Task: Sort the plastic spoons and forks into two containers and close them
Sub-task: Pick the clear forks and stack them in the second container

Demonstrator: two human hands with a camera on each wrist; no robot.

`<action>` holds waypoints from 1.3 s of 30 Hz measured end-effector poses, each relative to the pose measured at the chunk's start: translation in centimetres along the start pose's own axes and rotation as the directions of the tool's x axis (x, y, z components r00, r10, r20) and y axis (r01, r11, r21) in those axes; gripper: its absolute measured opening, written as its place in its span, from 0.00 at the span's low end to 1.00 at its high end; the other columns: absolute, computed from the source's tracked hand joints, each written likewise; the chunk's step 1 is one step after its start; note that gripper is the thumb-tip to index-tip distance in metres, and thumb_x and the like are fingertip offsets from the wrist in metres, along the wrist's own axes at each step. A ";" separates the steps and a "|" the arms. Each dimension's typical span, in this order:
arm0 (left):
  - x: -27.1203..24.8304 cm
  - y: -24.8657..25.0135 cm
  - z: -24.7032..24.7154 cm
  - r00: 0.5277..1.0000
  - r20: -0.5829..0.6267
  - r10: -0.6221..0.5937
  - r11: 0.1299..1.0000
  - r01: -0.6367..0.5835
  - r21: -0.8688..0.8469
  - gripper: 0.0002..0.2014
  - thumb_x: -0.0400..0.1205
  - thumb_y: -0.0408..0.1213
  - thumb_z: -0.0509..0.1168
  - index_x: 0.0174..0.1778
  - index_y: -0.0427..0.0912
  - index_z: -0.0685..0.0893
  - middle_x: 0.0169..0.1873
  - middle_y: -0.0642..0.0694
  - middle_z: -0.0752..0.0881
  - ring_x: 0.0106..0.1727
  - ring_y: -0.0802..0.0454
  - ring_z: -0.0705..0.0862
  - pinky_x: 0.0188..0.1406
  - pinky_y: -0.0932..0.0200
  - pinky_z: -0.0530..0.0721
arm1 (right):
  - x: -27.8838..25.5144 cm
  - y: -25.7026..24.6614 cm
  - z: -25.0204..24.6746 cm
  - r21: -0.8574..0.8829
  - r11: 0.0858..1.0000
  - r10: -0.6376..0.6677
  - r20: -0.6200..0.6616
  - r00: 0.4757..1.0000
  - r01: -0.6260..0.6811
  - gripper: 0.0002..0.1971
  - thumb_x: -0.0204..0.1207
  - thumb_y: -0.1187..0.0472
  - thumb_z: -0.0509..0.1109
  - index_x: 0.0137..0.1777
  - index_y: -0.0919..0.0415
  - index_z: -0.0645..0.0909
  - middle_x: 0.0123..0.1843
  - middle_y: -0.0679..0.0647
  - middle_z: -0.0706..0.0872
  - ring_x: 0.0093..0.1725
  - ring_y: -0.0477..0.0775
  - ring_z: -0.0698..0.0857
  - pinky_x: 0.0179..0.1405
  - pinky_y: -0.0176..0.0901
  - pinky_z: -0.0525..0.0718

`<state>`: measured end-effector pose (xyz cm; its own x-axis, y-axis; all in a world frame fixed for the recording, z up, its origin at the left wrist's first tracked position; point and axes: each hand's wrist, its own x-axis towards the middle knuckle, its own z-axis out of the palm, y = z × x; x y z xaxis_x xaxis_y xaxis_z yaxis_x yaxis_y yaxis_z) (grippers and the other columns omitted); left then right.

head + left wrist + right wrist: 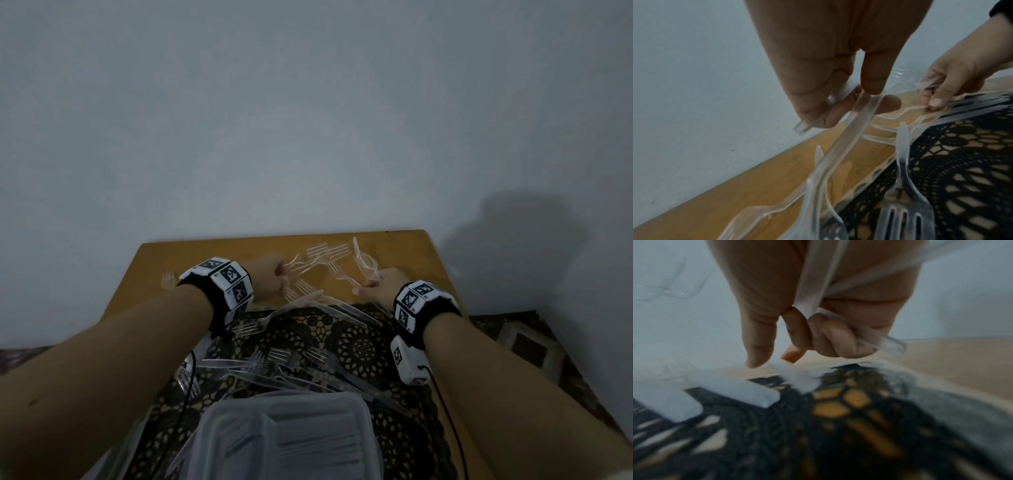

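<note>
My left hand (281,274) grips the handles of a few clear plastic forks (317,255), whose tines point toward the wall. In the left wrist view its thumb and fingers (871,81) pinch those handles (840,123). My right hand (368,286) holds a bunch of clear utensils that look like spoons (364,262). In the right wrist view its curled fingers (830,335) keep those handles (813,288) against the palm, while thumb and forefinger reach down to a loose handle (795,376) on the mat. A clear lidded container (284,435) sits at the near edge.
Several loose clear forks (274,363) lie scattered on a black lace mat (359,349) covering the near part of the wooden table (191,260). One fork (168,279) lies alone at the far left. A plain wall stands right behind the table.
</note>
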<state>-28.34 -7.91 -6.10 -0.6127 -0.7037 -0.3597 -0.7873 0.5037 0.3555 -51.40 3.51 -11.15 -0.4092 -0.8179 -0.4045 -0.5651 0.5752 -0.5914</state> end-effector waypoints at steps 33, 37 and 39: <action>-23.0 7.1 -3.7 0.758 -0.652 0.035 0.583 -0.545 -0.603 0.11 0.90 0.41 0.50 0.44 0.44 0.69 0.28 0.50 0.75 0.25 0.57 0.72 0.22 0.64 0.76 | -26.3 -9.3 -1.1 0.639 0.620 -0.403 -0.238 0.884 0.455 0.12 0.84 0.52 0.64 0.40 0.55 0.80 0.29 0.47 0.80 0.20 0.43 0.73 0.17 0.34 0.71; -27.9 7.4 -2.0 0.776 -0.630 0.028 0.426 -0.579 -0.695 0.08 0.90 0.40 0.52 0.46 0.45 0.71 0.29 0.53 0.79 0.26 0.59 0.74 0.24 0.63 0.77 | -30.2 -9.0 1.0 0.842 0.364 -0.451 -0.215 0.866 0.398 0.10 0.80 0.52 0.67 0.40 0.54 0.73 0.28 0.47 0.73 0.21 0.44 0.66 0.14 0.34 0.65; -30.3 7.6 -0.9 0.779 -0.627 0.025 0.373 -0.589 -0.717 0.08 0.90 0.39 0.53 0.45 0.46 0.71 0.29 0.54 0.80 0.26 0.58 0.74 0.24 0.63 0.77 | -32.1 -8.9 2.4 0.858 0.317 -0.453 -0.238 0.859 0.405 0.10 0.77 0.48 0.70 0.38 0.50 0.76 0.26 0.47 0.69 0.22 0.44 0.63 0.15 0.34 0.62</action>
<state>-15.69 16.72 8.26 -0.4533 -0.8496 0.2698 0.1166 0.2435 0.9629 -31.51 24.60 5.48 -0.2661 -0.9601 0.0862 0.2699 -0.1600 -0.9495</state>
